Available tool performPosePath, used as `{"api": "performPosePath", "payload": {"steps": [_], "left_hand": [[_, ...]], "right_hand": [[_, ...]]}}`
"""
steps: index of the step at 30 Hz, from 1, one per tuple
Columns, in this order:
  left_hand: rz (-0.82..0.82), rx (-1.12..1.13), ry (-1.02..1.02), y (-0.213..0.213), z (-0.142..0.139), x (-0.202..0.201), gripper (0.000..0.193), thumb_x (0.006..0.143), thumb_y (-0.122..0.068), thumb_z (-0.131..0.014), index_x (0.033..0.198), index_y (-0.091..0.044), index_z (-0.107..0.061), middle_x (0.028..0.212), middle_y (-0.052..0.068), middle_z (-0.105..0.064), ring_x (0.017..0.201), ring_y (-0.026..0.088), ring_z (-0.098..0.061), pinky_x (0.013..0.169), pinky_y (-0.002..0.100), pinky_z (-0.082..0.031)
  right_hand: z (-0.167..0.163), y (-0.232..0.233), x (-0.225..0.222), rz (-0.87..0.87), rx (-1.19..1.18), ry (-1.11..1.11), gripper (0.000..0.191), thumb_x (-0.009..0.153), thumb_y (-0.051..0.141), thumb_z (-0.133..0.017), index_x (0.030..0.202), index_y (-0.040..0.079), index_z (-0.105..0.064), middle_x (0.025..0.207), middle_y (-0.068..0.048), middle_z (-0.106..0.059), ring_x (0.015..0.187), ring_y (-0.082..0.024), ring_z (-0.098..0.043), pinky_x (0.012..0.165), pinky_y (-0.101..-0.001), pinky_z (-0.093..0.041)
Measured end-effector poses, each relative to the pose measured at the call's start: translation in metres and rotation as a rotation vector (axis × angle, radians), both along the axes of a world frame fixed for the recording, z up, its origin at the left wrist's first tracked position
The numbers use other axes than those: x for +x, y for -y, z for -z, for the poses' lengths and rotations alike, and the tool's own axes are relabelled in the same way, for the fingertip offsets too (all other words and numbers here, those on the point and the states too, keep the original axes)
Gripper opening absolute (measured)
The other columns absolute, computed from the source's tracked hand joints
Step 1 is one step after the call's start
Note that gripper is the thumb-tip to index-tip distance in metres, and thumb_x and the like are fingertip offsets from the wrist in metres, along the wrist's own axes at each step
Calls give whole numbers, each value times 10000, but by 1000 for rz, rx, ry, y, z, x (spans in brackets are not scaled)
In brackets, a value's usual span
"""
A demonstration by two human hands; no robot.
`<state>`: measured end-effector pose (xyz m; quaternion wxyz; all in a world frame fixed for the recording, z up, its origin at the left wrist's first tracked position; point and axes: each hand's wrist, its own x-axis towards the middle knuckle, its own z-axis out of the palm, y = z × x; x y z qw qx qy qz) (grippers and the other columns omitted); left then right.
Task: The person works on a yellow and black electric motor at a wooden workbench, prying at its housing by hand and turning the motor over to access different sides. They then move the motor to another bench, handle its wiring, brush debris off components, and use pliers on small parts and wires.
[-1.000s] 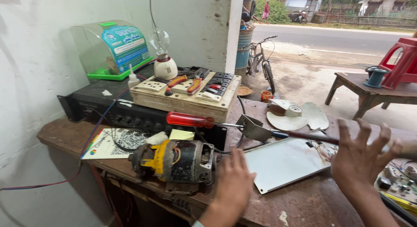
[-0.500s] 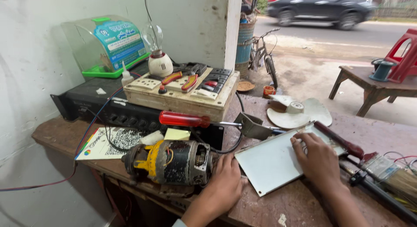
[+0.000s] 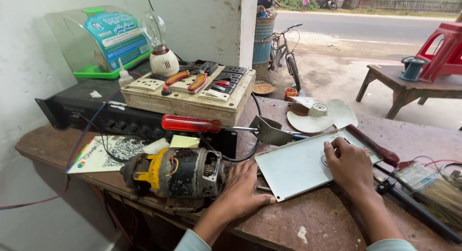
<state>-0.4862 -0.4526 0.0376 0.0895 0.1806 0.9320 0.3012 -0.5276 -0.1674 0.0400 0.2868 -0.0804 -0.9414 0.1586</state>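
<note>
Left hand point(image 3: 243, 186) flat, fingers spread, against electric motor point(image 3: 175, 171) on worktop point(image 3: 298, 222); right hand point(image 3: 349, 164) pressed on grey metal plate point(image 3: 293, 167), apparently holding nothing; red-handled screwdriver point(image 3: 192, 123) behind.

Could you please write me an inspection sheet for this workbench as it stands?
Surface: worn brown bench, scuffed.
Job's things: electric motor on its side; grey metal plate lying flat.
Clutter: red screwdriver, white fan blade, paintbrush, switchboard, bulb.
Grippers: left hand rests beside the motor; right hand presses flat on the plate.
Cables: red wire trails off the bench.
Surroundings: bicycle, road, red stool.
</note>
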Motion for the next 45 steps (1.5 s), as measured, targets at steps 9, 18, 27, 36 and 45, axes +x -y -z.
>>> {"api": "performPosePath", "payload": {"steps": [9, 18, 27, 36, 45], "left_hand": [[208, 24, -268, -51, 8, -6, 736, 879, -392, -756, 1385, 29, -426, 1394, 252, -503, 1407, 429, -376, 1176, 570, -247], [275, -360, -865, -75, 17, -21, 214, 864, -137, -609, 852, 28, -745, 899, 209, -700, 843, 321, -647, 709, 454, -513], [623, -347, -524, -71, 1, -9, 410, 981, -278, -553, 662, -22, -569, 728, 159, -697, 584, 259, -630, 611, 428, -528], [782, 512, -536, -60, -8, 14, 214, 906, -267, -739, 978, -68, -771, 898, 53, -734, 717, 166, -708, 699, 297, -580], [137, 1138, -175, -132, -12, -8, 205, 951, -191, -724, 953, 9, -775, 780, 97, -712, 651, 91, -630, 584, 284, -522]], "right_hand": [[1, -23, 1, -28, -253, -296, 317, 1006, 302, -643, 1032, -1, -733, 928, -209, -741, 892, -352, -717, 850, -451, -539], [12, -36, 0, -38, -103, -402, 304, 1024, 269, -617, 1040, -13, -729, 982, -200, -732, 1043, -363, -646, 921, -466, -498], [7, -32, -4, -18, -268, -295, 317, 1008, 298, -599, 1063, 19, -738, 914, -198, -753, 859, -347, -736, 810, -443, -548], [0, -29, -1, 25, -286, -304, 311, 1014, 280, -583, 1046, 19, -747, 904, -194, -756, 844, -358, -741, 790, -450, -554], [-8, -7, 20, -69, 145, -722, 194, 1002, 162, -580, 1108, 36, -683, 1072, -163, -699, 1056, -360, -619, 955, -485, -455]]}}
